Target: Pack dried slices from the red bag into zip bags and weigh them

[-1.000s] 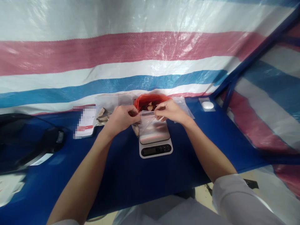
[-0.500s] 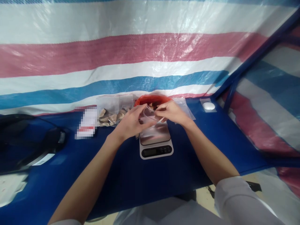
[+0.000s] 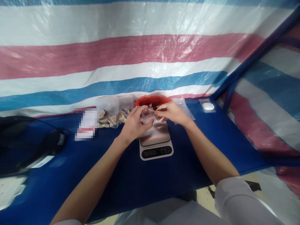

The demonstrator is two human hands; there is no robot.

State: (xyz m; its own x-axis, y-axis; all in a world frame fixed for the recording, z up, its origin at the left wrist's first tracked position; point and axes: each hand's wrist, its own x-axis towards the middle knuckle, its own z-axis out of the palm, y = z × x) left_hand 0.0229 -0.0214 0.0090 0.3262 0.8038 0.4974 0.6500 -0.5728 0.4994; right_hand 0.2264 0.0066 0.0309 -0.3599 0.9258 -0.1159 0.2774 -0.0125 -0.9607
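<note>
Since the earlier frame, the left hand (image 3: 134, 124) has shifted right, uncovering more of the filled bag (image 3: 112, 119) near the desk's back edge; the right hand (image 3: 172, 113) has hardly moved. The clear bag (image 3: 147, 121) between them has its mouth spread wider.

The right fingers pinch the clear bag's right side. The left thumb and fingers stand apart about its left side; whether they grip the plastic, I cannot tell. The clear bag is over the plate of the scale (image 3: 156, 152), at the middle of the desk (image 3: 150, 181) towards its back edge; whether it touches the plate is unclear.

As for progress, the filled bag already contains tan pieces, while no pieces show in the clear bag, so that one looks barely begun: opened, but seemingly not filled. More pieces lie in the red bag (image 3: 152, 99), behind the scale at the back edge, untouched by either hand as far as shows. The scale's display is too dark to read.
</note>
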